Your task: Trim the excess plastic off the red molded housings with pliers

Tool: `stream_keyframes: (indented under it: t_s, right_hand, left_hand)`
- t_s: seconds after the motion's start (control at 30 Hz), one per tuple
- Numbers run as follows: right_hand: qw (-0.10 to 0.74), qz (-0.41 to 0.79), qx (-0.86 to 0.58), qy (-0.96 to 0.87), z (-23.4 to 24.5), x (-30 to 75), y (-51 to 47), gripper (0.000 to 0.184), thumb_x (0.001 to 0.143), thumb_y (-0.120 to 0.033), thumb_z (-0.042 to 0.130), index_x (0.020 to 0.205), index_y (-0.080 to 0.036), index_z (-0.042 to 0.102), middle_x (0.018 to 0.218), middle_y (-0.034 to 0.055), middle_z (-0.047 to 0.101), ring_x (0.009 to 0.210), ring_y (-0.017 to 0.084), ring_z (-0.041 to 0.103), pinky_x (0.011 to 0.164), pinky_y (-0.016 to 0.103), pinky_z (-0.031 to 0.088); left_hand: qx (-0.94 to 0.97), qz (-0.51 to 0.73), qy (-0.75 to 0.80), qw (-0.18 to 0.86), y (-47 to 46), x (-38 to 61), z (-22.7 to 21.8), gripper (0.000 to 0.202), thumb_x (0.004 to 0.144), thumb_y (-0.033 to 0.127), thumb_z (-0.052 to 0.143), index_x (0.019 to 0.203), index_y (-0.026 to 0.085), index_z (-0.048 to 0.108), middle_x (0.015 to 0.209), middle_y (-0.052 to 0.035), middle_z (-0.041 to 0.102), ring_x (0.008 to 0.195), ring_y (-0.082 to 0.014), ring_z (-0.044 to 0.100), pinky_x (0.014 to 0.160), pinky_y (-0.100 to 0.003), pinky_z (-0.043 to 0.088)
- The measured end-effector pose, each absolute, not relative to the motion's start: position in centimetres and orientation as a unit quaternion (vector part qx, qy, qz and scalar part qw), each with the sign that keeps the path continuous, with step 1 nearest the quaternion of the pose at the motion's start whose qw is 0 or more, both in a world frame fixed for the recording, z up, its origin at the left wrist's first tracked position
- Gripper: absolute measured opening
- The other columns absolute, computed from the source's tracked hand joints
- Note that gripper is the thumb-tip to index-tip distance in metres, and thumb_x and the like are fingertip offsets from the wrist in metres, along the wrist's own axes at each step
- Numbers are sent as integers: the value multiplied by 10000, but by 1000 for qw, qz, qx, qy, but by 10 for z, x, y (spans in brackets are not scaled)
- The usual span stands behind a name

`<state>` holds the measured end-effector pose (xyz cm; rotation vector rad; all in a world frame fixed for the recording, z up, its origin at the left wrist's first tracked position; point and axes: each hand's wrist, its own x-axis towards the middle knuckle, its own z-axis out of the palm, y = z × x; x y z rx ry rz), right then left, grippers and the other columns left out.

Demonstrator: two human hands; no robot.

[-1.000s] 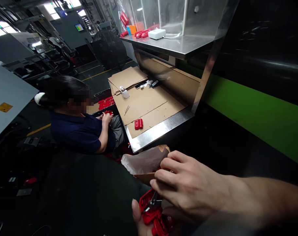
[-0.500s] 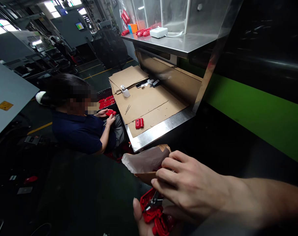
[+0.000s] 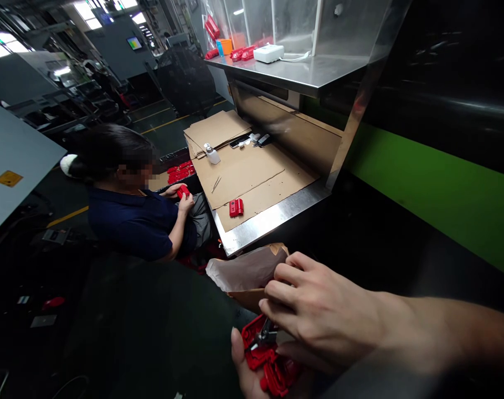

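My left hand (image 3: 244, 363), low in the frame, is closed around a red plastic housing (image 3: 256, 346), its hollow inner side facing up and its thumb along the near edge. Coming in from the right, my right hand (image 3: 314, 296) grips a small pair of pliers (image 3: 266, 334). The jaws of the pliers lie over the inside of the red housing. My right fingers hide the handles, and the palm below is in shadow. An open paper bag with a pale lining (image 3: 246, 271) is just beyond my right fingertips.
A co-worker in a dark shirt (image 3: 131, 221) sits at left, holding a red part (image 3: 183, 192). The cardboard-covered bench (image 3: 268, 191) carries another red part (image 3: 236, 208), tweezers (image 3: 216, 184) and a bottle (image 3: 211, 154). Its metal edge (image 3: 272, 221) lies beyond the bag.
My left hand and the red housing have shifted slightly right and up, with the pliers still over the housing. The co-worker has turned the red part in their hands.
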<state>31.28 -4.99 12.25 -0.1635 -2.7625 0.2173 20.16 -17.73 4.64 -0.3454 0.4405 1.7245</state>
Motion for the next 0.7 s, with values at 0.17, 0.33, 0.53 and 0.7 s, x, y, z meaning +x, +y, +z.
stream_keyframes:
  t_s: [0.17, 0.33, 0.53, 0.7]
  right_hand:
    - [167, 93, -48, -980, 123, 314, -47, 301, 979, -394, 503, 899, -152, 663, 905, 45, 548, 825, 209, 431, 736, 396, 314]
    - [171, 114, -56, -977, 118, 312, -47, 273, 954, -391, 603, 821, -156, 647, 861, 31, 577, 769, 183, 417, 673, 363, 290]
    - [137, 147, -88, -976, 117, 325, -41, 296, 944, -449, 614, 946, -158, 667, 936, 46, 623, 841, 198, 479, 746, 382, 354]
    - [226, 353, -189, -888, 112, 334, -51, 514, 810, -546, 782, 1094, -155, 608, 1048, 77, 603, 908, 193, 536, 804, 343, 465]
  left_hand:
    - [-120, 695, 195, 682, -177, 203, 50, 324, 904, 462, 596, 913, 219, 809, 939, -84, 744, 1014, -283, 663, 999, -406, 518]
    - [-193, 667, 111, 711, -176, 206, 59, 183, 843, 378, 734, 867, 214, 811, 865, 3, 765, 845, -220, 693, 1058, -377, 504]
    - [-95, 672, 169, 715, -175, 206, 47, 435, 915, 566, 607, 1015, 190, 801, 1038, -109, 764, 940, -253, 687, 1067, -460, 496]
    - [-6, 705, 281, 651, -174, 208, 31, 665, 787, 782, 597, 918, 166, 810, 983, -160, 744, 1051, -312, 651, 1029, -442, 519]
